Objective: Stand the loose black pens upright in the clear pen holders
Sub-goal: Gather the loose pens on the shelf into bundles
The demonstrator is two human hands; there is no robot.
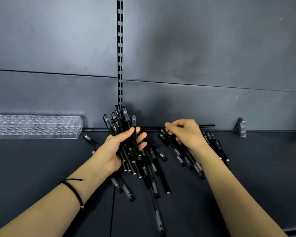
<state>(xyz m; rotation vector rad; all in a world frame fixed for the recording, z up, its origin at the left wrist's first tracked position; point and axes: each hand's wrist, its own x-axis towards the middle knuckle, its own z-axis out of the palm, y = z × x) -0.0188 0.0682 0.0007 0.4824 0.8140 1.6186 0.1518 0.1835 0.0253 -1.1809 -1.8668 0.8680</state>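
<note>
Far left, the clear pen holder (pixel 34 126) sits empty against the back wall on the shelf (pixel 41 168). My left hand (pixel 121 149) grips a bundle of black pens (pixel 120 124), fingers wrapped round, caps fanning upward. Loose pens (pixel 154 177) lie scattered just below it. My right hand (pixel 186 134) curls down on another pile (pixel 183 154); I can't tell whether it's got one.
</note>
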